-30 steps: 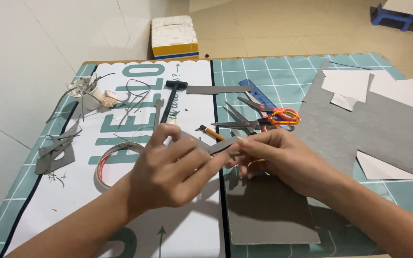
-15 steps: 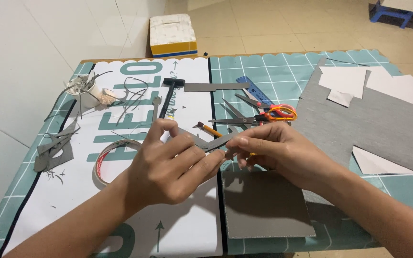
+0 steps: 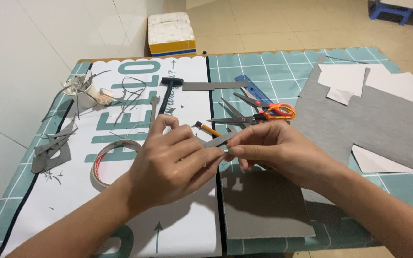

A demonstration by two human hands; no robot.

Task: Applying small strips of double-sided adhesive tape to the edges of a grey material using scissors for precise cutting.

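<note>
Pinching: left hand (image 3: pixel 170 162) and right hand (image 3: pixel 276 150) fingers both closed on a grey strip (image 3: pixel 218 140)
Strip: held above tabletop (image 3: pixel 273 71), near pencil (image 3: pixel 208 128) and scissors (image 3: pixel 259 114)

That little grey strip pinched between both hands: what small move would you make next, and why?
Probably slide the right hand outward along the grey strip to flatten it. Both hands grip it close together, the left hand near the middle, and its far end pokes out free and tilted.
</note>
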